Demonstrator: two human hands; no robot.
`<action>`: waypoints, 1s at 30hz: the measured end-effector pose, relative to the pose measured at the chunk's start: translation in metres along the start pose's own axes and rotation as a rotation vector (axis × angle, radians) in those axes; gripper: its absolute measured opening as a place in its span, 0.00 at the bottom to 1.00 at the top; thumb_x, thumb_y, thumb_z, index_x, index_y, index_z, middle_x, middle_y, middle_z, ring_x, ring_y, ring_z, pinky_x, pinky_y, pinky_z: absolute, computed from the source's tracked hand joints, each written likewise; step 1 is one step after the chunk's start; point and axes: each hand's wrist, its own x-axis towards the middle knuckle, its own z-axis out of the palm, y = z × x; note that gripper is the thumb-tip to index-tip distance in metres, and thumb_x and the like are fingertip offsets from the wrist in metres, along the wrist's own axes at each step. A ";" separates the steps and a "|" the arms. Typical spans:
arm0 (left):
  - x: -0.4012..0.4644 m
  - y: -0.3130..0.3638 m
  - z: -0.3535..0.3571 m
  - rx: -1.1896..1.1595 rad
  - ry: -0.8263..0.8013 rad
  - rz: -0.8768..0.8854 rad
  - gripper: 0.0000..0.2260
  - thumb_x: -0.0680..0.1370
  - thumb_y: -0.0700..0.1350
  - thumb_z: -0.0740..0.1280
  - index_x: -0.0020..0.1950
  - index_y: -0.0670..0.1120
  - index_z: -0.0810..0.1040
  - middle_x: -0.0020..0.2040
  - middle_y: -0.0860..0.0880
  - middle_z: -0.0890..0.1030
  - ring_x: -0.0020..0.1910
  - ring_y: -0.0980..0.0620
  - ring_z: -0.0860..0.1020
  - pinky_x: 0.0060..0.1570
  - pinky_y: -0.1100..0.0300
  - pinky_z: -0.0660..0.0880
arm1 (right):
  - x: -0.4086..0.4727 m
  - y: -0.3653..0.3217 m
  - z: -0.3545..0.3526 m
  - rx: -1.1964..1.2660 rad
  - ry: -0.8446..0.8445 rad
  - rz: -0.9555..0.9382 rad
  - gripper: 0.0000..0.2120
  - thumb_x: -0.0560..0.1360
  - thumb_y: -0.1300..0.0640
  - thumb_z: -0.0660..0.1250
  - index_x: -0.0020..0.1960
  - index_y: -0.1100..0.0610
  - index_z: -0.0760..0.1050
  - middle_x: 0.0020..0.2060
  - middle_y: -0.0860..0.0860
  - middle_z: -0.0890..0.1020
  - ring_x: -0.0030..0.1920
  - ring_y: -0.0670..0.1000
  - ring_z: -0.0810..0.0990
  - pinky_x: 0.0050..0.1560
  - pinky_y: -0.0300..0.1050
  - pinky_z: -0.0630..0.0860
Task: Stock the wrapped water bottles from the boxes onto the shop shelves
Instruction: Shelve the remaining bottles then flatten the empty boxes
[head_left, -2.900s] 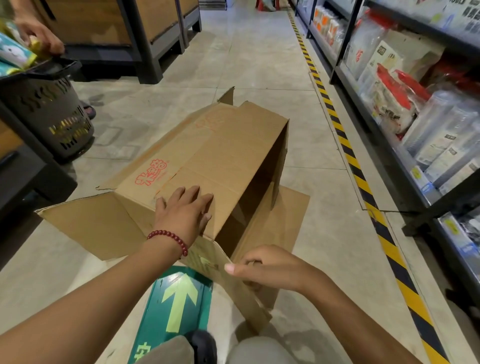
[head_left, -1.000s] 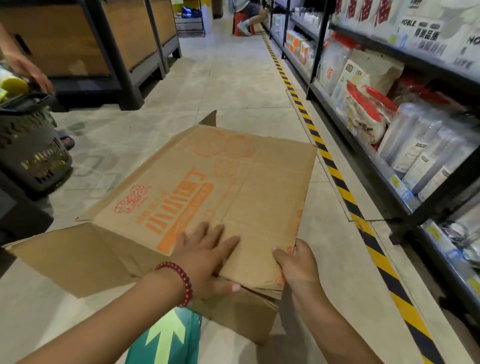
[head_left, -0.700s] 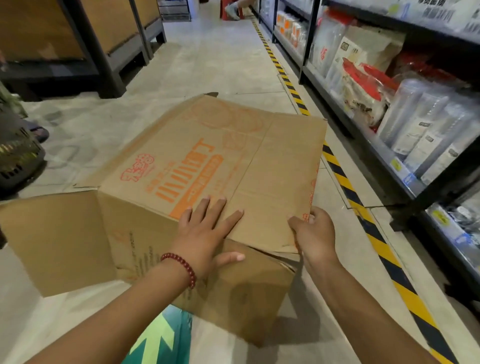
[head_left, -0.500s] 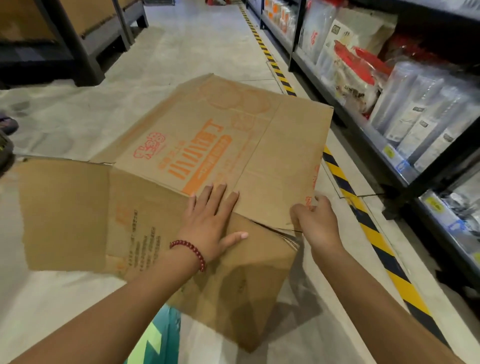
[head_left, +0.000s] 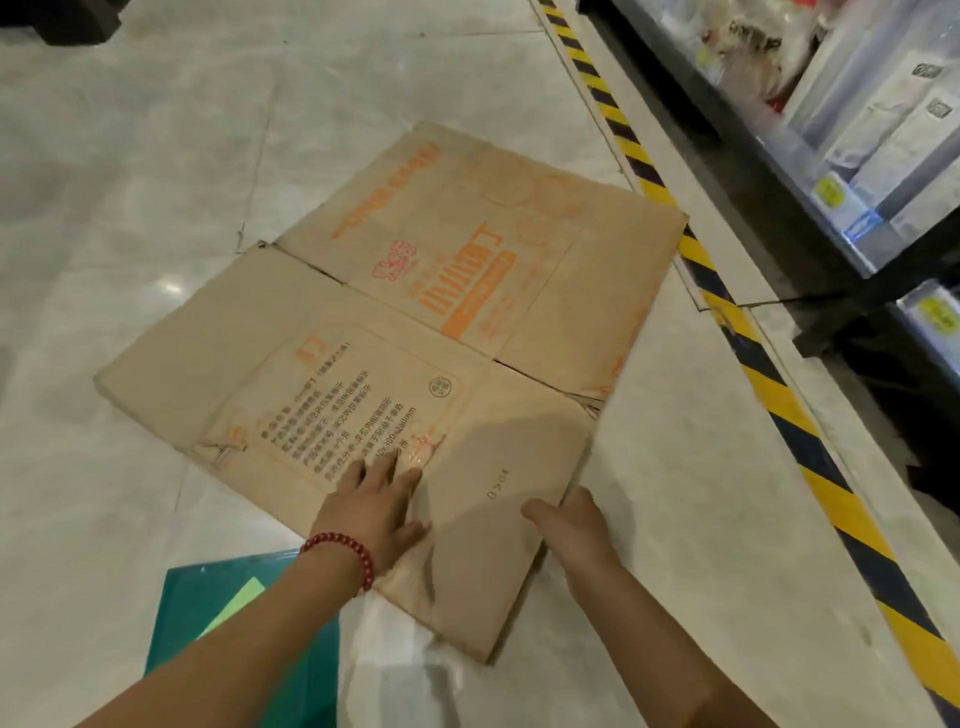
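A flattened cardboard box (head_left: 415, 374) lies on the pale floor (head_left: 156, 156), left of the shelves (head_left: 852, 171). The left hand (head_left: 376, 512), fingers straight, presses flat on its near panel. The right hand (head_left: 574, 525) grips the box's near right edge, thumb on top.

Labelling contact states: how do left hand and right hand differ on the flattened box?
The left hand lies palm down on top of the flattened box, fingers spread straight; the right hand sits at the box's near right edge, fingers curled at the rim. The left wrist wears a red bead bracelet; the right wrist is bare. Both touch the near end of the cardboard.
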 end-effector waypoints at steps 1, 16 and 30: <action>0.001 -0.004 0.002 -0.002 0.008 0.019 0.30 0.77 0.63 0.57 0.77 0.57 0.51 0.78 0.52 0.47 0.76 0.42 0.48 0.74 0.49 0.53 | 0.002 0.005 0.006 -0.008 0.017 -0.001 0.30 0.60 0.47 0.66 0.60 0.58 0.72 0.55 0.55 0.79 0.52 0.57 0.79 0.53 0.51 0.78; -0.009 -0.024 0.018 -0.027 0.045 0.023 0.28 0.79 0.63 0.52 0.77 0.55 0.52 0.78 0.53 0.49 0.76 0.46 0.49 0.74 0.52 0.51 | -0.004 0.009 0.023 0.187 0.003 -0.146 0.16 0.72 0.66 0.67 0.54 0.54 0.65 0.44 0.45 0.76 0.50 0.53 0.78 0.56 0.55 0.77; -0.035 -0.024 0.022 -0.125 0.256 -0.047 0.34 0.74 0.65 0.61 0.75 0.51 0.58 0.72 0.48 0.63 0.70 0.49 0.62 0.67 0.55 0.64 | 0.018 0.025 -0.108 -0.112 0.040 -0.297 0.22 0.70 0.73 0.66 0.59 0.56 0.73 0.50 0.58 0.81 0.47 0.59 0.81 0.46 0.49 0.79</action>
